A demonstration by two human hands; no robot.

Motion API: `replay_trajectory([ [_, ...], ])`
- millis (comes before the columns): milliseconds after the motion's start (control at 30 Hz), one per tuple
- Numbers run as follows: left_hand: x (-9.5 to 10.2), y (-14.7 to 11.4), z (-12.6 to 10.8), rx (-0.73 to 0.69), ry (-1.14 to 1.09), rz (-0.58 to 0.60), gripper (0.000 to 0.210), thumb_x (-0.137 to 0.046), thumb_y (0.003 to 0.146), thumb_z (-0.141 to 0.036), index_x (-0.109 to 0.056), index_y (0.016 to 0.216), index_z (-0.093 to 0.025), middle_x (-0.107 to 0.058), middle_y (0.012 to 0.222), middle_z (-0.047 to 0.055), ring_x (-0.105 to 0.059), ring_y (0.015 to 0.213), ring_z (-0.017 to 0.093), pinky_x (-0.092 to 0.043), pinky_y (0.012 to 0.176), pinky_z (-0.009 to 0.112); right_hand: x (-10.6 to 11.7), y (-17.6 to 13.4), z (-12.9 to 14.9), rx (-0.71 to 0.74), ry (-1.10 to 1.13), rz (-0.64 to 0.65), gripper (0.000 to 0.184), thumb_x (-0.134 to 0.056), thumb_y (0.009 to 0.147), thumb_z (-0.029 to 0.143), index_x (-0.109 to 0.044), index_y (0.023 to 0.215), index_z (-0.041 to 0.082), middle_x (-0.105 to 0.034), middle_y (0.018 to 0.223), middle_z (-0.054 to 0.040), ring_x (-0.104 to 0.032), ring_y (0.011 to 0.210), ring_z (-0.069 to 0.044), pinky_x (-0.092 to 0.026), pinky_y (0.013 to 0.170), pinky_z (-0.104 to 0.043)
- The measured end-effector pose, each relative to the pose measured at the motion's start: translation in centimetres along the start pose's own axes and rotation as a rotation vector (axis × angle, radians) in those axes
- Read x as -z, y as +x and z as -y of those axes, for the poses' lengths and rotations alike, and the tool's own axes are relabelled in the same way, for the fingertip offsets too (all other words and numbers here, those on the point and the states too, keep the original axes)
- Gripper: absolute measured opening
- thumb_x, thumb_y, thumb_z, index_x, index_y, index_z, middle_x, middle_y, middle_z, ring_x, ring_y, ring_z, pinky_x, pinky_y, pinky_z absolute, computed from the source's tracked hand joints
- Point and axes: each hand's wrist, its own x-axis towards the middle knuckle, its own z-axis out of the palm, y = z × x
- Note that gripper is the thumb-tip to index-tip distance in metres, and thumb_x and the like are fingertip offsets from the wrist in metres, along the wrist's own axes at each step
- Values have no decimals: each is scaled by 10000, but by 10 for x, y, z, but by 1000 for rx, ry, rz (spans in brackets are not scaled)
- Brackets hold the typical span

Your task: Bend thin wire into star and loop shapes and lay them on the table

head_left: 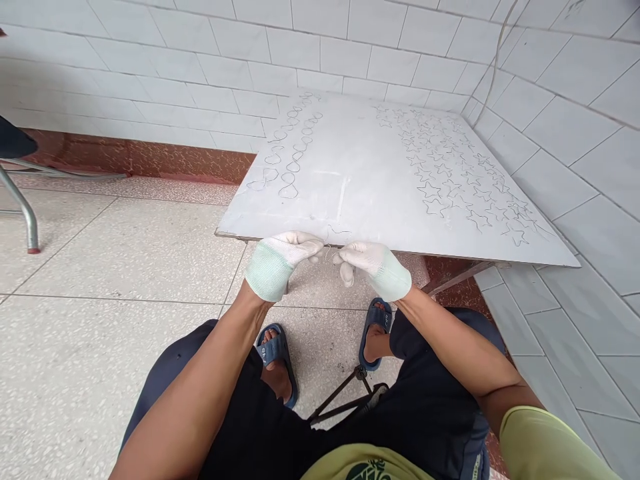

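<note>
My left hand [286, 259], in a white glove with a pale green cuff, pinches a thin bent wire [328, 252] at the front edge of the white board. The other side of the wire is between the fingertips of my right hand [374, 264], gloved the same way. A thin angled line rises above my fingers over the board; I cannot tell whether it belongs to the held wire. Star-shaped wires [433, 206] lie in rows on the right of the board, and looped, figure-eight wires [289, 191] lie on the left.
The white board [370, 180] reaches back to a tiled wall [345, 53], with another wall on the right. A metal chair leg [27, 213] stands at far left. Below the board are my sandalled feet and a dark metal frame [345, 393].
</note>
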Motion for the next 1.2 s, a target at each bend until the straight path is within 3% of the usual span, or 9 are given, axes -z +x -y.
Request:
replay_trajectory([
  [167,-4,-2,0,-54,-41,-105,301,-874,676,-463,-742,687,-193,-730,731,67,-656,706,211,-532,584,324,-5,0,3,10,65,53,540,-727,895,759,-746,900,219,-677,615,17,-622,593,-172,-464,652,-341],
  [333,-9,-6,4,-55,-33,-58,257,-841,744,-419,-747,679,-189,-745,756,66,-667,715,209,-543,627,335,-7,-1,6,54,66,30,513,-746,924,713,-678,763,230,-711,658,2,-656,641,-173,-504,684,-340],
  [567,-3,-1,6,-104,-55,-182,310,-879,704,-457,-801,783,-168,-777,751,64,-675,712,195,-550,738,342,3,-1,8,67,104,61,506,-762,906,709,-734,887,204,-728,675,4,-679,643,-171,-535,681,-337],
  [700,0,0,3,-126,-29,-164,325,-872,707,-479,-776,744,-170,-759,733,59,-656,698,188,-537,753,340,3,-2,11,52,20,62,470,-754,912,666,-731,883,198,-733,683,-4,-685,646,-170,-549,689,-338],
  [867,2,0,3,-137,19,-140,341,-839,746,-503,-770,737,-170,-743,718,57,-649,696,187,-524,755,337,2,-2,12,67,-20,-5,425,-759,919,600,-704,781,201,-740,700,-12,-686,659,-158,-558,701,-324],
  [1000,3,1,1,-106,37,-103,342,-849,696,-503,-777,726,-170,-746,692,59,-643,657,192,-531,717,344,1,-2,14,73,-13,-77,409,-810,889,577,-718,773,197,-741,709,-6,-680,650,-148,-564,692,-310],
  [1200,4,1,-1,-85,98,-73,302,-843,681,-463,-793,728,-169,-762,695,58,-663,660,187,-530,681,318,0,-4,21,-19,-98,-156,358,-782,935,503,-703,756,204,-744,709,-12,-682,633,-146,-561,666,-298],
])
